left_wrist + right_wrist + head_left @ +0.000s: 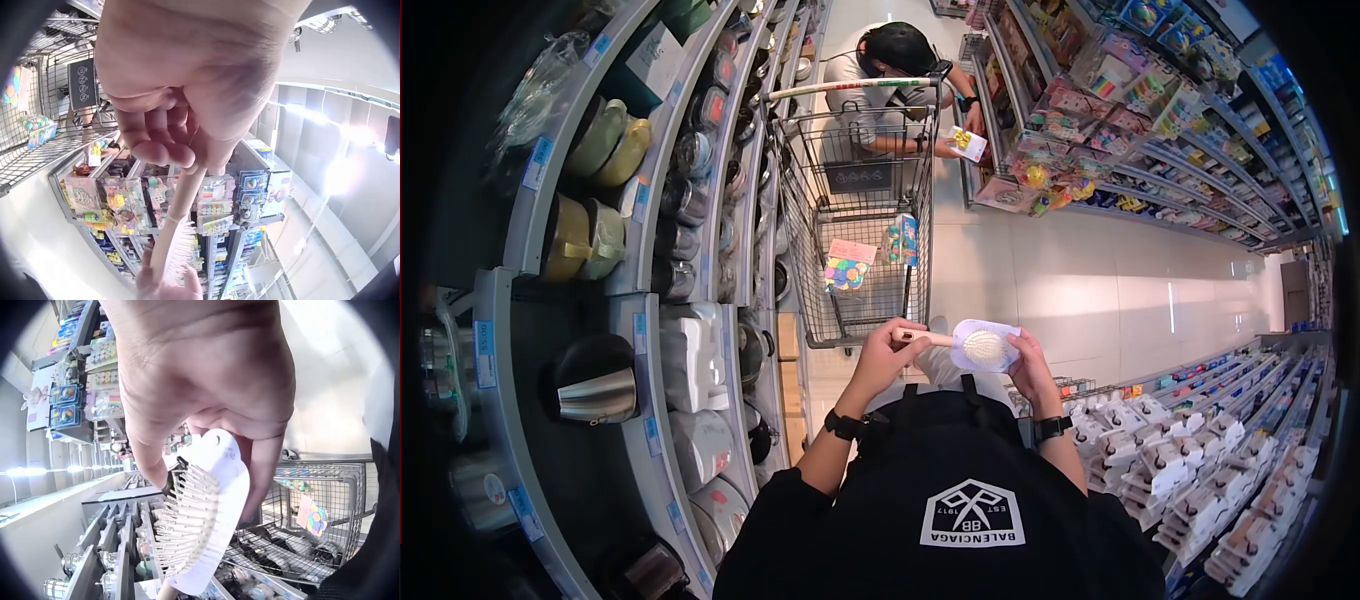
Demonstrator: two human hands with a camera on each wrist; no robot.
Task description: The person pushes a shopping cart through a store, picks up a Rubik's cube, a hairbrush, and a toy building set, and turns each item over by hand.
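Observation:
In front of the waist, a hairbrush (985, 348) with a pale handle and white bristles is held level between both hands. My left hand (884, 353) pinches the end of its handle, fingers curled, as the left wrist view also shows. At the bristle end, my right hand (1032, 370) grips the brush head and the whitish backing card (234, 490) around it. The bristles face up toward the head camera. In the right wrist view the thumb lies on the bristle side and the fingers are partly behind the card.
A wire shopping cart (858, 215) stands ahead, with a colourful dotted pack (848, 268) and a blue-green pack (903, 240) inside. Beyond it a crouching person (880, 90) holds a small packet (967, 144) by a shelf. Shelves of pots (595, 240) line the left; hanging goods (1160, 450) fill the right.

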